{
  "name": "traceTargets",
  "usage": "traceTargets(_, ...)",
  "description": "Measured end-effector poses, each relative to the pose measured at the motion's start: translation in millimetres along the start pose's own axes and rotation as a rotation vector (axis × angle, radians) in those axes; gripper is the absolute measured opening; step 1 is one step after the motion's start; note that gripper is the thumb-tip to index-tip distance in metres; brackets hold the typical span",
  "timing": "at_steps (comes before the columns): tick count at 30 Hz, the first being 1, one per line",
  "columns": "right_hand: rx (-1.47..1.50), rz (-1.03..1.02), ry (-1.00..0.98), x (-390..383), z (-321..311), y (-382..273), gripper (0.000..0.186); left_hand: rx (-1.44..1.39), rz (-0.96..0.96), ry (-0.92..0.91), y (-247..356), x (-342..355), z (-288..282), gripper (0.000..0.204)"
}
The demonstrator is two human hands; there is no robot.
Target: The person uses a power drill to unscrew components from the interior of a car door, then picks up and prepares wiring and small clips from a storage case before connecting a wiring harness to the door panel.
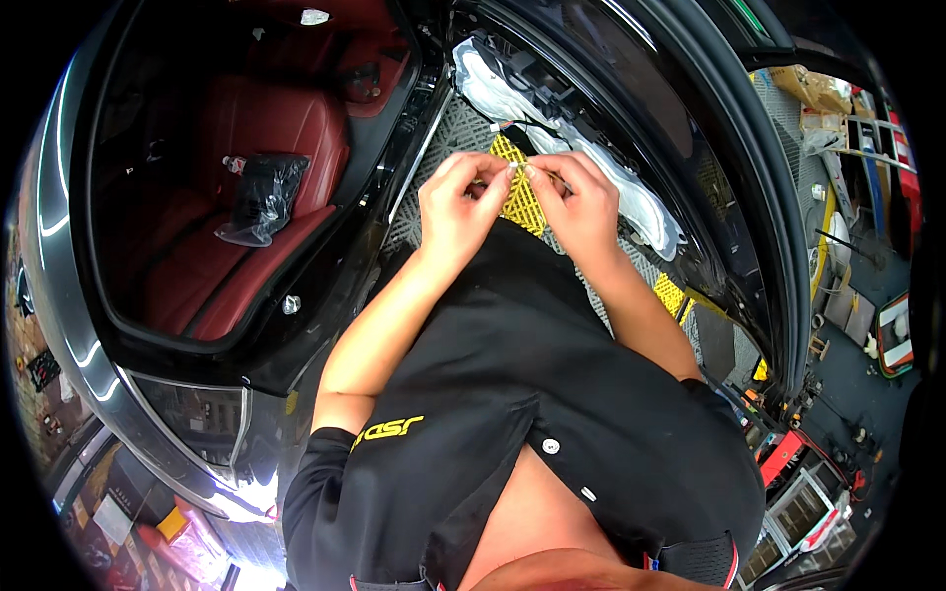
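Observation:
In front of my chest, both hands meet fingertip to fingertip. My left hand point(461, 202) is closed in a pinch, and so is my right hand point(579, 202). Between their fingertips shows a small white piece point(513, 168), mostly covered by fingers and too small to name. Just beyond the hands, dark wires with a white plug point(500, 127) stick out from the opened inner side of the car door point(680, 118). A whitish sheet liner point(611, 172) covers much of that door's inner side.
To my left is the car's doorway, with a red leather seat point(281, 128) carrying a black item in a clear plastic bag point(266, 197). Grey and yellow floor grating point(522, 212) lies below my hands. Cardboard boxes point(808, 89) and a metal-framed rack point(793, 522) stand to the right.

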State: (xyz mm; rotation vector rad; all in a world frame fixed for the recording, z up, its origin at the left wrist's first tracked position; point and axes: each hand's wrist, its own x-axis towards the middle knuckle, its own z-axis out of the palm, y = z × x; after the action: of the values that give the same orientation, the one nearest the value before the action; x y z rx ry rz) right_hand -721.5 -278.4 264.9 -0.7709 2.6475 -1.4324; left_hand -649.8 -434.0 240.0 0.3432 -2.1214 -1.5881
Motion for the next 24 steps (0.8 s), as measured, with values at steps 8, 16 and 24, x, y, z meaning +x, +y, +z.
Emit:
traceTargets(8,-0.239,-0.21,-0.026,84.2,24.7,36.6,0.012,-0.179,-0.352,-0.097,-58.8,85.6,9.2,0.015)
traceTargets(16,-0.52,0.054,0.081,122.1,60.4,58.3,0.011,-0.44,-0.512,-0.335,-149.4,172.8,25.1,0.018)
traceTargets(24,-0.949,0.204,0.05,177.8,75.9,67.3,0.018,-0.218,-0.307,-0.445,-211.6,227.4,17.6,0.027)
